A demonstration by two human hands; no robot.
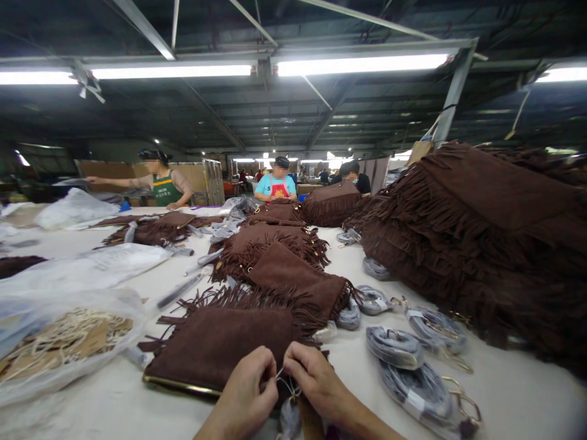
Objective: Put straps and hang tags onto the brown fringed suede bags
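Note:
A brown suede fringed bag point(215, 342) lies flat on the white table point(513, 391) right in front of me. My left hand point(245, 394) and my right hand point(314, 379) meet at its near edge, both pinched shut on a thin pale string point(280, 377) stretched between them. A tan tag point(309, 421) hangs just below my right hand. Behind the bag, more of the same fringed bags point(293, 275) lie overlapping toward the middle of the table.
A tall heap of fringed bags point(481, 238) fills the right side. Wrapped grey straps with gold clasps point(413, 366) lie at the near right. A plastic bag of stringed tags point(59, 342) sits at the left. Three people work at the far end.

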